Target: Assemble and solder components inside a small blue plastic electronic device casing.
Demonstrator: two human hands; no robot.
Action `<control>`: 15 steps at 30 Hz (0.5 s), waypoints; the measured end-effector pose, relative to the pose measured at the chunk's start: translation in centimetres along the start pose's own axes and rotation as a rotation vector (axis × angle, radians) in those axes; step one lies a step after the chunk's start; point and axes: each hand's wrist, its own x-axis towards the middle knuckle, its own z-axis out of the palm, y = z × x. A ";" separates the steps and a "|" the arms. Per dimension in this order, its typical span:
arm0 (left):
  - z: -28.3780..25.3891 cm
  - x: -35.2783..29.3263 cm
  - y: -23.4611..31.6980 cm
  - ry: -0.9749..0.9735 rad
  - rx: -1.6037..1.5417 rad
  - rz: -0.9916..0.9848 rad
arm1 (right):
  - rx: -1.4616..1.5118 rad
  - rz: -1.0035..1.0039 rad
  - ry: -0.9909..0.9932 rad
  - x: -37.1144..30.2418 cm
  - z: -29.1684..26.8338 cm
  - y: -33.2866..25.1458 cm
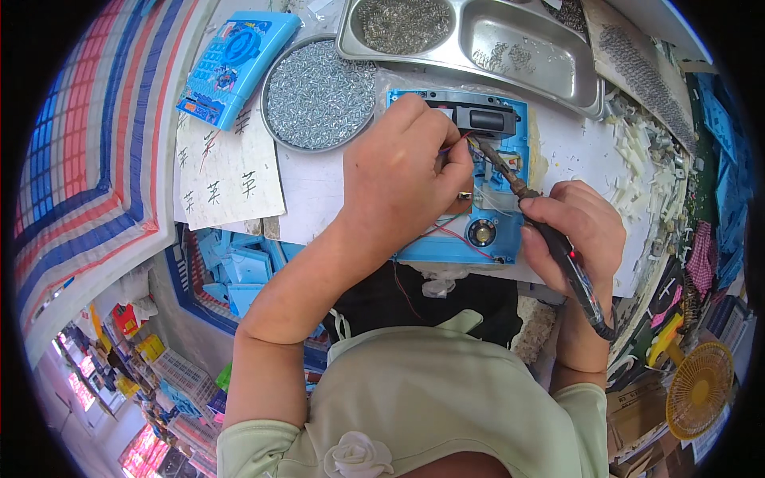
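Note:
A soldering iron [564,253] with a black handle is gripped in my right hand [591,221]. Its metal tip reaches thin wires inside an open blue plastic housing [430,252]. My left hand [396,166] is over the housing's left side, thumb and fingers pinched together beside the tip; what they hold is hidden. At the top of the housing sits a black rectangular part [486,120]. A round speaker-like part [481,233] lies near its lower edge, with red wires running to it.
A round tray of small metal pieces [319,95] stands behind my left hand, beside a blue printed case [239,68]. Farther back is a steel compartment tray [446,54] with springs. White plastic pieces [637,167] pile up at right. A bin of blue parts [239,267] stands lower left.

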 end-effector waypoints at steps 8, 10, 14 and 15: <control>-0.1 0.1 0.1 0.010 -0.005 0.000 | -0.012 0.005 -0.007 -0.1 0.1 -0.1; -0.1 0.1 0.1 0.011 0.001 0.003 | -0.017 0.007 -0.008 -0.2 0.1 0.0; -0.1 0.1 0.1 0.008 -0.003 0.000 | -0.022 -0.007 -0.002 0.0 0.1 0.0; 0.0 0.0 0.1 0.009 -0.004 -0.003 | -0.015 -0.010 0.002 0.1 0.2 0.0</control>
